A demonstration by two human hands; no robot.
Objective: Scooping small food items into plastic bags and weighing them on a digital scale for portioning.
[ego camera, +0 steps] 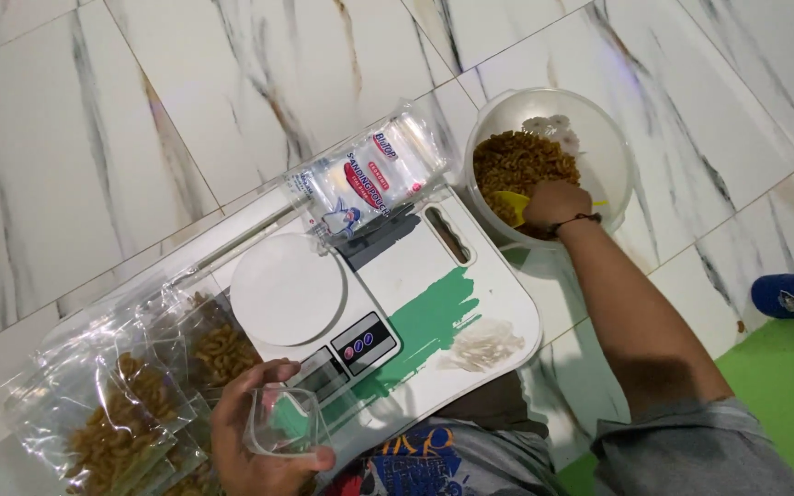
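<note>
Golden-brown curled snack pieces [518,163] half-fill the large translucent round plastic bowl [610,138] on the marble floor, under the right hand [558,204], so plenty looks left to pack; beside the left hand [255,432], several clear filled pouches [117,418] lie heaped, the part that looks done; between the hands, the white digital kitchen scale [289,288] on its white tray [498,294] carries nothing; the right hand is closed around a small yellow scoop [510,206]; the left pinches an empty clear pouch [285,422] open.
</note>
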